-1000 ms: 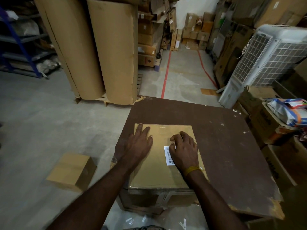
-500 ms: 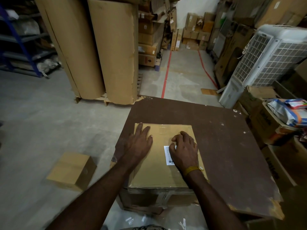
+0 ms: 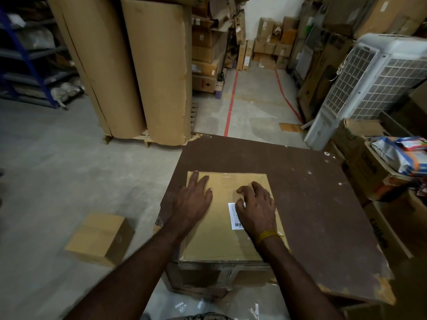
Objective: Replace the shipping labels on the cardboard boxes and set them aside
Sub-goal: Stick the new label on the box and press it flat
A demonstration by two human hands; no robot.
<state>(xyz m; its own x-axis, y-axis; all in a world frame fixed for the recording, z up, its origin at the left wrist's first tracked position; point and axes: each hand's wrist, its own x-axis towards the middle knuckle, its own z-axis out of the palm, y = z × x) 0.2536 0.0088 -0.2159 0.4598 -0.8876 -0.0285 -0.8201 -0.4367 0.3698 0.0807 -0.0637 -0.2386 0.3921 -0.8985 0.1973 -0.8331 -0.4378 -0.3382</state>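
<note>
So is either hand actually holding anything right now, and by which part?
Nothing is gripped. The left hand lies flat on the cardboard box top; the right hand rests, fingers bent, over the shipping label.

The cardboard box [image 3: 221, 236] on the worktop [image 3: 323, 215] is plain tan, with a glossy sheen of clear tape across its top. Its shipping label [image 3: 234, 215] is white with black print and a black barcode. The worktop is dark brown, speckled with pale chips, and raw tan along its worn edges. A yellow band [image 3: 268, 235] circles the right wrist. The smaller box [image 3: 99, 239] on the floor is the same tan. The floor [image 3: 57, 169] is grey concrete, marked with red lines [image 3: 231, 105]. The tall paper rolls [image 3: 157, 70] are brown. The air cooler [image 3: 365, 84] is white with a grid-patterned grille, and the shelf frame [image 3: 30, 63] is blue.
</note>
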